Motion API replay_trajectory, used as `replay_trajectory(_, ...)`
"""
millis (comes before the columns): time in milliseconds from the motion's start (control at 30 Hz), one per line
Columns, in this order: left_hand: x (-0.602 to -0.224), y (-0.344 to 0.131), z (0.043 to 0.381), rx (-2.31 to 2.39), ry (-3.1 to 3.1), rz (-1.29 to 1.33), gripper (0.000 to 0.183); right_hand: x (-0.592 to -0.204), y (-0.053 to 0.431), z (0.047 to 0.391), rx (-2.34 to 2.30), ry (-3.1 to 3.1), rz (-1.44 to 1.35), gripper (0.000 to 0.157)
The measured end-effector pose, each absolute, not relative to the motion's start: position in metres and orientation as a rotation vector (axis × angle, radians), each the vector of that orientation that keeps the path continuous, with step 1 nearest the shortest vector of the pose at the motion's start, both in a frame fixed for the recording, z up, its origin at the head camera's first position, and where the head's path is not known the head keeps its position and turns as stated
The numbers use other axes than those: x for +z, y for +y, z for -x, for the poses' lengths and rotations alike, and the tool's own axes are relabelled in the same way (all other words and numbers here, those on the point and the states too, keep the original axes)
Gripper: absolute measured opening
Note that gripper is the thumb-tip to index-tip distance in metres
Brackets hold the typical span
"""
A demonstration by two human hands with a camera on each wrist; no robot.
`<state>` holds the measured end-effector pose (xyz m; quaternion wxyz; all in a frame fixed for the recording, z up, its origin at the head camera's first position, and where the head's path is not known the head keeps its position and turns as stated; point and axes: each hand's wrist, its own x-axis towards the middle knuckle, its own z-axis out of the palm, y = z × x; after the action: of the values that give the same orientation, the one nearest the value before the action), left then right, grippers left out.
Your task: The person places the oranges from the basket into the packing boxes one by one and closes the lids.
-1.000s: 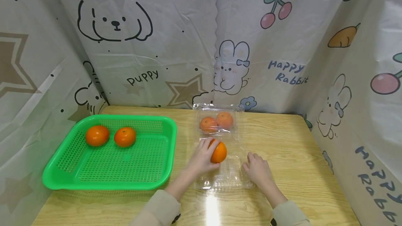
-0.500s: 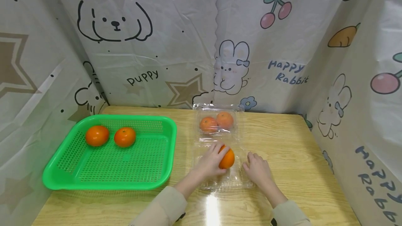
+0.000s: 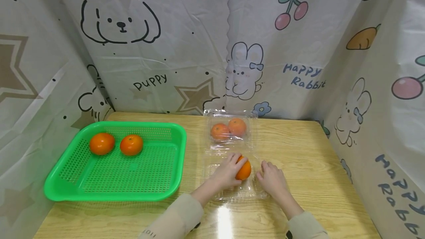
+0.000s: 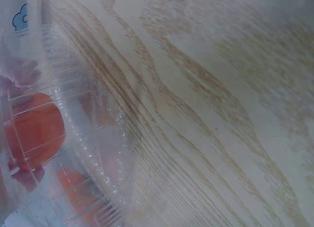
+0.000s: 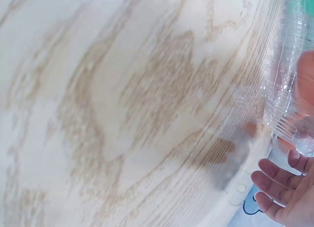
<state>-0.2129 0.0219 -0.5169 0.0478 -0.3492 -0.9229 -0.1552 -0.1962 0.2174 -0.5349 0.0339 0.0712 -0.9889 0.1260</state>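
Note:
My left hand (image 3: 227,172) grips an orange (image 3: 244,170) from its left side, low within the front part of a clear plastic clamshell box (image 3: 237,194). The left wrist view shows the same orange (image 4: 39,131) through the ribbed plastic wall. At the box's right edge rests my right hand (image 3: 273,180), holding nothing. Its fingers (image 5: 276,174) are loosely bent beside the plastic in the right wrist view. Toward the back, two more oranges, one on the left (image 3: 220,131) and one on the right (image 3: 237,126), show through clear plastic.
A green plastic basket (image 3: 182,158) stands on the left of the wooden table (image 3: 299,146), with two oranges near its back left, one (image 3: 102,144) beside the other (image 3: 131,145). Printed cloth (image 3: 186,47) encloses the back and sides.
The left hand has carried the orange right and slightly toward the front, from the box's left middle to near its right side. The right hand has stayed at the box edge.

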Motion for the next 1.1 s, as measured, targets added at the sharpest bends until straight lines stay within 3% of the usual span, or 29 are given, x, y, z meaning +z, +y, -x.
replay_trajectory(1100, -0.53, 0.042, 0.222, -0.269, -2.795, 1.115, 0.072, -0.535, 0.217, 0.197, 0.392, -3.071, -0.225, 0.019)
